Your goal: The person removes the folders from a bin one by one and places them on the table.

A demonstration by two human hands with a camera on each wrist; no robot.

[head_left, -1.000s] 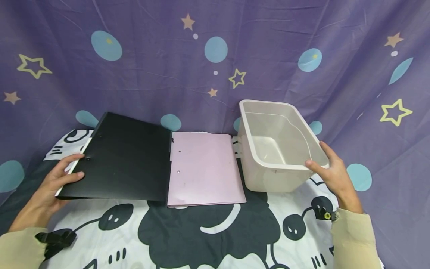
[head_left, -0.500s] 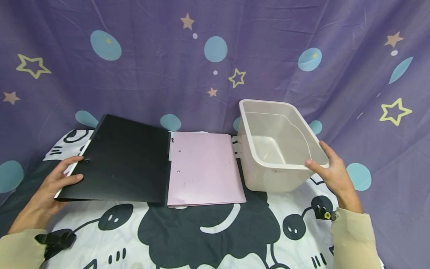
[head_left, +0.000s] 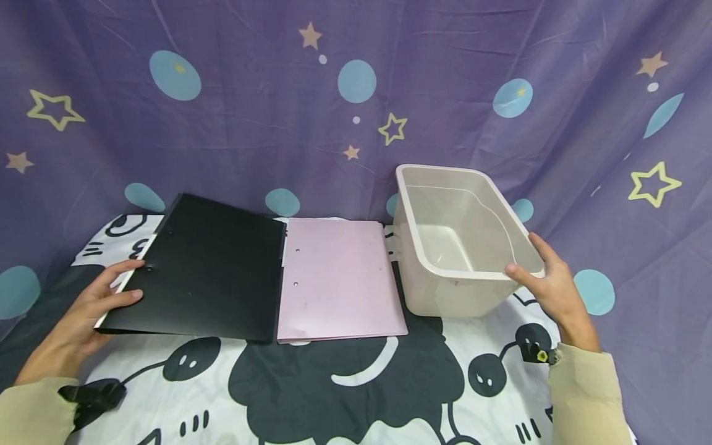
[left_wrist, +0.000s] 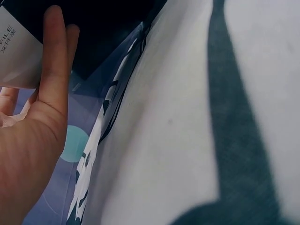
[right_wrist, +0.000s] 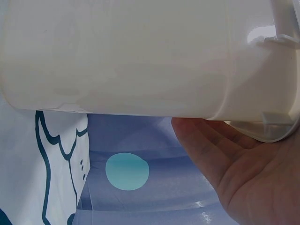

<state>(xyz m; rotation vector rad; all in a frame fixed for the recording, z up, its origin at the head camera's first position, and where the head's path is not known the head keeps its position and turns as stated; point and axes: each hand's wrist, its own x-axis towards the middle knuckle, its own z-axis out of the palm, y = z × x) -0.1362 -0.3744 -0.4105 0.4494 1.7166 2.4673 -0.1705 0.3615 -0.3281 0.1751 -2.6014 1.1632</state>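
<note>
A black file folder [head_left: 206,272] is gripped at its left edge by my left hand [head_left: 83,309], thumb on top and other fingers along the white spine. In the left wrist view that white spine label [left_wrist: 18,51] reads FILE. The folder's left side is raised, and its right edge lies along a pink file folder [head_left: 339,278] lying flat on the cloth. My right hand [head_left: 556,296] holds the near right corner of an off-white plastic bin [head_left: 445,293], thumb over the rim and fingers on the outer wall. The bin is tilted, and its inside shows bare.
A black and white cartoon-print cloth [head_left: 289,395] covers the table. Behind it hangs a purple curtain [head_left: 250,111] with stars and blue dots. The bin stands close to the pink folder's right edge.
The black folder has come down slightly and shifted a little right toward the pink folder, with my left hand moving along. The bin and right hand have stayed in place.
</note>
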